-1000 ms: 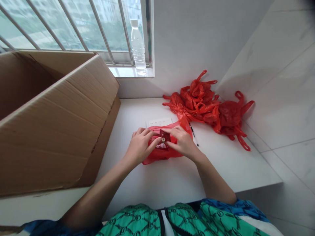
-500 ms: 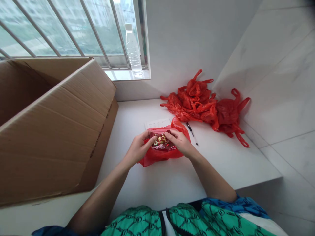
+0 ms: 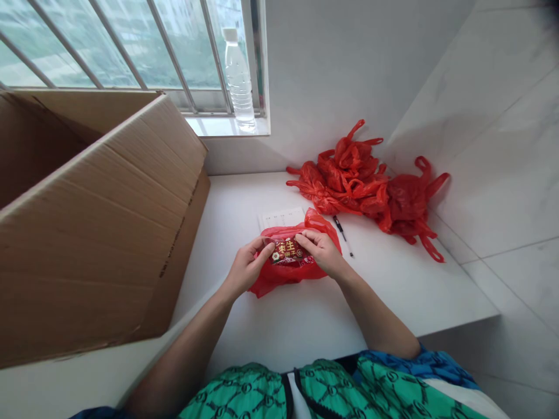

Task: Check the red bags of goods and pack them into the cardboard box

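Turned face-up since the earlier frame: a small rectangular red packet printed with gold characters, folded and dark at first, now flatter and easier to read, held level over a crumpled red plastic bag. Left hand closed narrowly on the packet's left end, thumb on top, other fingers partly out of sight. Right hand equally narrow, thumb and fingertips pinching the right end, knuckles raised. Neither hand spread wide; only a short stretch of packet showing between them. Whether the packet rests on the bag or sits just above it: impossible to tell from this angle.

Nearest the camera, below the forearms, green patterned shorts. Farther out, on a white countertop, a slim black-and-white pen just right of the bag, and a white printed paper sheet partly tucked behind it. To the left, a large open corrugated cardboard box, flaps raised. Beyond the pen, a heap of crumpled red plastic bags against white marble-look wall tiles. Farthest, a clear plastic water bottle upright on a white window sill, beside metal window bars.
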A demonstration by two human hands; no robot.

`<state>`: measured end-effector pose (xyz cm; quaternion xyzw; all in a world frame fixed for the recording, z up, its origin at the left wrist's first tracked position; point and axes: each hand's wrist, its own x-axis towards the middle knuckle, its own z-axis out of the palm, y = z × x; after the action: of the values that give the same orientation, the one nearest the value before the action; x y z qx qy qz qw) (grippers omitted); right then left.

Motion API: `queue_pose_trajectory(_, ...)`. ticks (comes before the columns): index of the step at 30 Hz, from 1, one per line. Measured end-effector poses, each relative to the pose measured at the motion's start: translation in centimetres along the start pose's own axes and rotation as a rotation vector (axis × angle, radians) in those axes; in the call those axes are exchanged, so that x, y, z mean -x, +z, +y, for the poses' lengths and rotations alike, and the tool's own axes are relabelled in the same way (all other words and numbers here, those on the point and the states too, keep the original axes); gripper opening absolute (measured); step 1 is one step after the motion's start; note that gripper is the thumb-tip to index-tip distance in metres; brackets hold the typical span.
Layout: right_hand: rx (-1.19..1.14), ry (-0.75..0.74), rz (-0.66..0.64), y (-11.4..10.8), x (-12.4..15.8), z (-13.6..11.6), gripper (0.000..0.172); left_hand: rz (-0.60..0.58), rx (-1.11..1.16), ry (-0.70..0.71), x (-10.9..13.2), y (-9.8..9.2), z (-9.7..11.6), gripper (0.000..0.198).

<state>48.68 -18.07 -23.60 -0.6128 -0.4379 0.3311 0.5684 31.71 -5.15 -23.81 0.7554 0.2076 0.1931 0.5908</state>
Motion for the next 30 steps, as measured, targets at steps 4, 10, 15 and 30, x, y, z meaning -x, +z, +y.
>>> queue_pose_trajectory(4, -0.014, -0.018, -0.01, 0.0, 0.1, 0.0, 0.036, 0.042, -0.177, 0.094, 0.0, -0.1, -0.1, 0.033)
queue_pose_trajectory(10, 0.011, -0.04, -0.002, -0.1, 0.0, 0.5, 0.036, 0.091, -0.308, 0.182, 0.0, -0.1, -0.3, 0.031)
queue_pose_trajectory(15, 0.299, -0.08, -0.014, -1.3, 0.3, 0.2, 0.032, 0.068, -0.494, 0.262, 0.0, -0.4, -0.3, 0.031)
queue_pose_trajectory(30, 1.056, 0.189, -0.27, -2.9, 2.7, -0.8, 0.087, -0.134, -1.036, 0.397, -0.1, -0.3, -1.6, 0.052)
